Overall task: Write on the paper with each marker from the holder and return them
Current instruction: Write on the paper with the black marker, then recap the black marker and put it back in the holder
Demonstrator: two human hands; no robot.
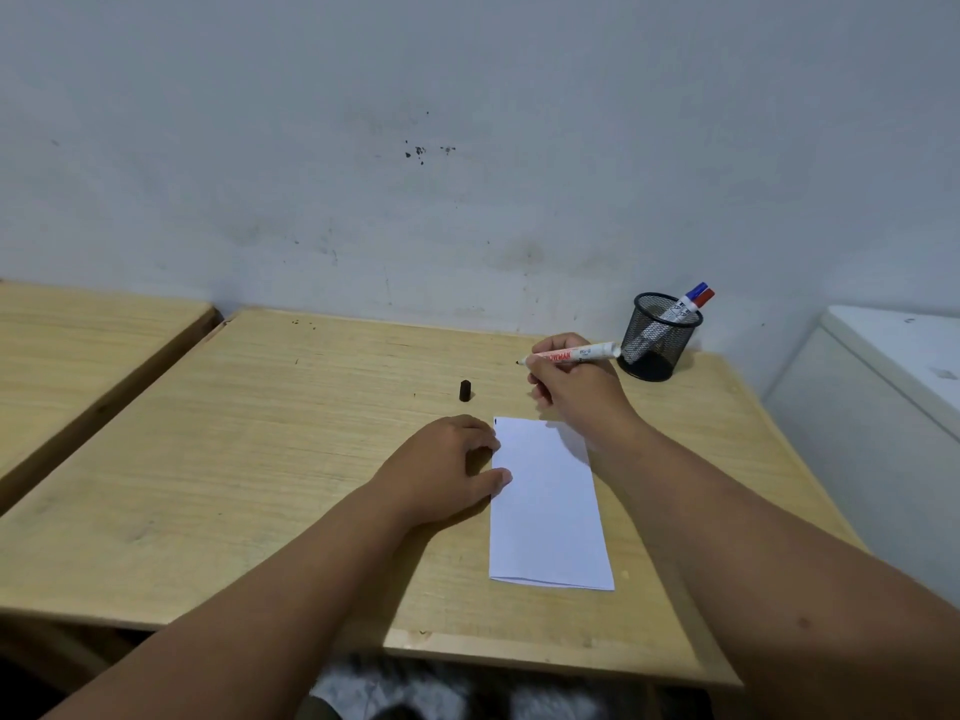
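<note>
A folded white paper (pixel 549 506) lies on the wooden table (pixel 260 459), with a small dark mark at its top left corner. My left hand (pixel 447 467) rests on the table, fingers touching the paper's left edge. My right hand (pixel 574 389) hovers beyond the paper's far edge, gripping an uncapped white marker (pixel 571 354) whose black tip points left. Its black cap (pixel 465 390) stands on the table to the left. A black mesh holder (pixel 657 337) at the back right holds a blue-capped marker and a red-capped marker (pixel 695 299).
A second wooden table (pixel 78 345) stands at the left, separated by a narrow gap. A white cabinet (pixel 883 407) sits to the right of the table. The stained wall (pixel 467 174) runs right behind the table.
</note>
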